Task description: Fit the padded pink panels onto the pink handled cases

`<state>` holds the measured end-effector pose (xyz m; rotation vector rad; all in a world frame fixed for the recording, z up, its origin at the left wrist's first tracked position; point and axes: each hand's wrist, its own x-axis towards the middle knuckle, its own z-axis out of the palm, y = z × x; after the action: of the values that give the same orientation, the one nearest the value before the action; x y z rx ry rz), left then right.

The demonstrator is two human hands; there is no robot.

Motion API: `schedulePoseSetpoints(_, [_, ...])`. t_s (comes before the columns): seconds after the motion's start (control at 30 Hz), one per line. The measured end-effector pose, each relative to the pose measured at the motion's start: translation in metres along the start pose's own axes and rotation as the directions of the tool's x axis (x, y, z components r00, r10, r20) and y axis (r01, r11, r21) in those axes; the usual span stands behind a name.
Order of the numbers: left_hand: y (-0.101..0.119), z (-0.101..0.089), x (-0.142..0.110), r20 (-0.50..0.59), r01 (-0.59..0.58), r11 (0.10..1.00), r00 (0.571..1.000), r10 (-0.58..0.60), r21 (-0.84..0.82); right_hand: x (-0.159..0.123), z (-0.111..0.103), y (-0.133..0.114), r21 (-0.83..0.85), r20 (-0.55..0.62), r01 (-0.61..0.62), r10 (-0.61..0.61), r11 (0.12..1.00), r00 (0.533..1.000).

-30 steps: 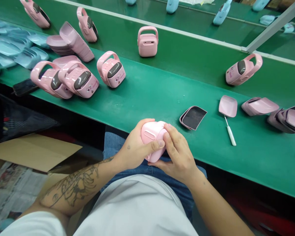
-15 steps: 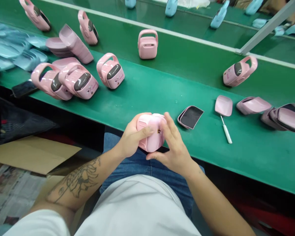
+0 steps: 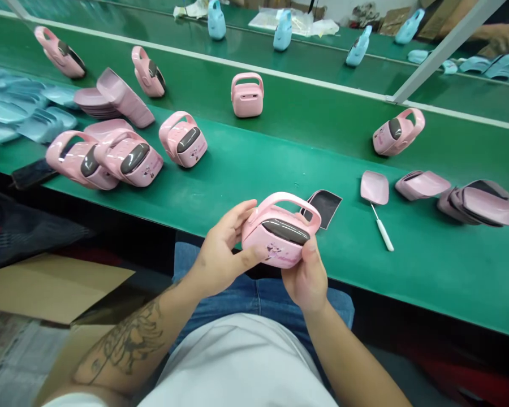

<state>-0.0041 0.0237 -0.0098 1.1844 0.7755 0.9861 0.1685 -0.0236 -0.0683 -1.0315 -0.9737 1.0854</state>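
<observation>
I hold a pink handled case (image 3: 280, 232) with a dark window and a small printed figure, just over the near edge of the green belt (image 3: 254, 169). My left hand (image 3: 220, 254) grips its left end, thumb on the front. My right hand (image 3: 307, 277) holds its right underside, thumb beside the window. A dark-faced pink panel (image 3: 326, 204) lies right behind the case on the belt.
Several finished pink cases (image 3: 129, 158) lie at the left, one stands upright (image 3: 246, 95), another lies at the right (image 3: 396, 133). Stacked pink shells (image 3: 479, 202), a pink lid (image 3: 375, 186) and a white tool (image 3: 382, 229) lie to the right. Blue shells (image 3: 21, 110) far left. Cardboard (image 3: 46, 285) below.
The case has been turned over in both hands, from back side up to window and handle facing me, and lifted slightly. The view tilted up.
</observation>
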Motion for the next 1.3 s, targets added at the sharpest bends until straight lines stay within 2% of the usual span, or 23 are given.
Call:
schedulePoseSetpoints(0.07, [0.004,0.002,0.000,-0.032,0.037,0.999,0.999,-0.037,0.007,-0.002,-0.002,-0.004,-0.048,0.054,0.032,-0.029,0.998,0.998])
schedulePoseSetpoints(0.2, [0.012,0.009,-0.002,-0.048,0.036,0.999,0.998,-0.035,0.018,-0.002,-0.001,-0.018,-0.094,0.158,0.086,-0.070,0.992,0.985])
schedulePoseSetpoints(0.33, [0.018,0.012,-0.005,-0.070,0.039,0.998,0.997,-0.036,0.048,0.001,-0.002,-0.030,-0.024,0.207,0.072,-0.066,0.997,0.976])
schedulePoseSetpoints(0.4, [0.019,0.011,-0.006,-0.086,0.050,0.997,0.995,-0.045,0.057,0.000,-0.001,-0.035,0.049,0.177,0.026,-0.034,0.998,0.984])
schedulePoseSetpoints(0.53, [0.016,0.007,-0.006,-0.070,0.017,0.999,0.997,-0.014,0.048,-0.006,0.001,-0.042,0.219,0.034,-0.093,0.088,0.971,0.996])
schedulePoseSetpoints(0.67, [0.003,0.007,0.006,-0.045,-0.114,0.991,0.992,0.117,0.064,-0.002,0.005,-0.039,0.217,-0.053,-0.066,0.079,0.974,0.995])
schedulePoseSetpoints(0.73, [-0.007,0.011,0.018,-0.105,-0.147,0.983,0.982,0.158,0.108,0.007,0.010,-0.032,0.188,-0.096,-0.044,0.063,0.981,0.993])
schedulePoseSetpoints(0.8, [-0.020,0.018,0.034,-0.247,-0.128,0.987,0.957,0.149,0.099,0.020,0.016,-0.023,0.128,-0.160,0.001,0.019,0.992,0.987])
schedulePoseSetpoints(0.87, [-0.034,0.024,0.049,-0.392,-0.110,0.992,0.912,0.123,0.055,0.032,0.020,-0.013,0.021,-0.216,0.061,-0.055,0.998,0.975])
schedulePoseSetpoints(0.97, [-0.049,0.027,0.061,-0.494,-0.134,0.986,0.853,0.167,0.102,0.044,0.021,-0.001,-0.193,-0.255,0.130,-0.177,0.973,0.951])
schedulePoseSetpoints(1.07, [-0.056,0.024,0.062,-0.511,-0.204,0.948,0.803,0.305,0.246,0.048,0.015,0.006,-0.349,-0.250,0.174,-0.270,0.921,0.930])
schedulePoseSetpoints(1.23, [-0.054,0.020,0.059,-0.382,-0.375,0.840,0.764,0.519,0.392,0.047,0.011,0.008,-0.397,-0.264,0.223,-0.344,0.890,0.901])
schedulePoseSetpoints(1.3, [-0.054,0.020,0.061,-0.368,-0.455,0.803,0.722,0.586,0.385,0.049,0.013,0.008,-0.412,-0.283,0.237,-0.371,0.880,0.884])
